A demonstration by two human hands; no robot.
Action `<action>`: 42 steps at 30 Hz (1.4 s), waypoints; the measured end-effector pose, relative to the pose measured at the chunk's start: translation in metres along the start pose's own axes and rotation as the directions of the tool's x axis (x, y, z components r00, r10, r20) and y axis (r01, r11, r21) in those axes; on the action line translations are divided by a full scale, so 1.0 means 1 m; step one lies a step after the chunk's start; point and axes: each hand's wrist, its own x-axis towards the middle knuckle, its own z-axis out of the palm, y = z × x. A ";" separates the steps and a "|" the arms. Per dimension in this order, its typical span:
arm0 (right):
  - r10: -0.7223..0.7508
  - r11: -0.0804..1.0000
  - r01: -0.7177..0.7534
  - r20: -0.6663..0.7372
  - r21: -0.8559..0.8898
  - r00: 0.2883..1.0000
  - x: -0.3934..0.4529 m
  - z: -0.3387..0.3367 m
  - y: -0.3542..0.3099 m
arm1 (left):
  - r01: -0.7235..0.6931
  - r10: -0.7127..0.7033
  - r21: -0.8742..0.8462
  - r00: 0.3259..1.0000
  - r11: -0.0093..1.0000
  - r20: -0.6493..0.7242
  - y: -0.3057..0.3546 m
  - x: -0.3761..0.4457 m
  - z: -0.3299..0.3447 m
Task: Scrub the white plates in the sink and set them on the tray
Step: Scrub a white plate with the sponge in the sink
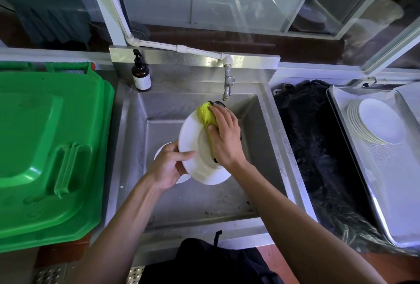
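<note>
We are mid-scrub: our left hand (169, 168) grips the white plate (195, 147) over the sink (270, 138), right hand (223, 135) clamped on the sponge (204, 113). Next, likely the tray (386, 193) at the sink's right edge.

Head camera, steep downward view, sink (268, 138) close.

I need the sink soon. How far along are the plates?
Done: a stack of plates sits on the tray. In hand: the left hand holds a plate while the right hand rubs it with a sponge. Left: another plate lies beneath.
</note>
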 end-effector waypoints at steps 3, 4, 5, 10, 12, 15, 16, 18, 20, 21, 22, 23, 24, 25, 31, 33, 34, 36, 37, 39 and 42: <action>-0.091 0.995 0.091 0.013 -0.029 0.996 -0.008 0.006 -0.003 | 0.003 -0.004 0.017 1.000 1.000 0.011 0.004 0.001 0.002; -0.118 0.993 0.118 0.016 -0.022 0.993 -0.012 0.008 -0.003 | 0.003 -0.004 0.026 1.000 1.000 0.019 0.005 0.001 0.003; -0.144 0.989 0.144 0.023 -0.014 0.989 -0.015 0.009 -0.004 | 0.003 -0.004 0.040 1.000 0.999 0.028 0.005 0.001 0.004; -0.260 0.965 0.261 0.081 -0.005 0.962 -0.030 0.020 -0.006 | 0.008 -0.013 0.108 0.999 0.994 0.052 0.004 0.002 0.007; -0.271 0.962 0.272 0.095 0.001 0.958 -0.033 0.021 -0.004 | 0.027 -0.032 0.117 0.999 0.993 0.042 0.003 0.001 0.009; -0.278 0.960 0.280 0.117 0.004 0.953 -0.030 0.020 0.001 | 0.037 -0.041 0.116 0.999 0.993 0.031 0.000 -0.001 0.009; -0.274 0.961 0.276 0.120 -0.004 0.954 -0.029 0.019 0.002 | 0.036 -0.040 0.105 0.999 0.994 0.031 -0.001 -0.001 0.009; -0.263 0.963 0.267 0.109 -0.025 0.959 -0.025 0.018 0.004 | 0.030 -0.033 0.082 0.999 0.996 0.040 -0.002 -0.002 0.009; -0.240 0.969 0.243 0.080 -0.031 0.967 -0.020 0.017 0.006 | 0.020 -0.023 0.063 0.999 0.998 0.044 -0.002 -0.003 0.010; -0.219 0.975 0.222 0.063 -0.032 0.974 -0.018 0.017 0.007 | 0.018 -0.021 0.051 0.999 0.999 0.042 -0.002 -0.004 0.009; -0.193 0.980 0.194 0.044 -0.035 0.980 -0.015 0.016 0.009 | 0.016 -0.018 0.041 0.999 0.999 0.039 -0.003 -0.005 0.009; -0.165 0.986 0.165 0.022 -0.035 0.986 -0.012 0.016 0.010 | 0.012 -0.014 0.036 0.999 0.999 0.035 -0.003 -0.005 0.009; -0.138 0.990 0.138 0.002 -0.030 0.990 -0.010 0.015 0.012 | 0.007 -0.008 0.038 1.000 0.999 0.030 -0.003 -0.005 0.009; -0.113 0.993 0.113 -0.016 -0.022 0.993 -0.008 0.015 0.014 | 0.001 -0.002 0.042 1.000 0.999 0.024 -0.003 -0.006 0.009; 0.006 1.000 -0.006 -0.067 -0.009 0.998 -0.009 0.018 0.023 | -0.018 0.018 0.041 1.000 0.999 -0.017 -0.006 -0.007 0.009; 0.095 0.995 -0.094 -0.089 0.022 0.991 -0.011 0.020 0.027 | -0.029 0.031 0.046 0.999 0.999 -0.042 -0.007 -0.009 0.010; 0.142 0.989 -0.139 -0.096 0.044 0.985 -0.013 0.021 0.029 | -0.034 0.037 0.050 0.998 0.998 -0.052 -0.007 -0.009 0.010; 0.217 0.975 -0.211 -0.099 0.063 0.971 -0.016 0.022 0.031 | -0.040 0.044 0.056 0.997 0.998 -0.063 -0.008 -0.009 0.011; 0.235 0.972 -0.231 -0.102 0.052 0.967 -0.018 0.022 0.031 | -0.042 0.045 0.053 0.997 0.998 -0.068 -0.009 -0.009 0.011; 0.250 0.968 -0.249 -0.119 0.021 0.961 -0.020 0.024 0.030 | -0.045 0.048 0.042 0.996 0.998 -0.076 -0.011 -0.009 0.011; 0.298 0.954 -0.298 -0.129 0.021 0.946 -0.022 0.026 0.028 | -0.062 0.064 0.025 0.995 0.998 -0.083 -0.013 -0.007 0.011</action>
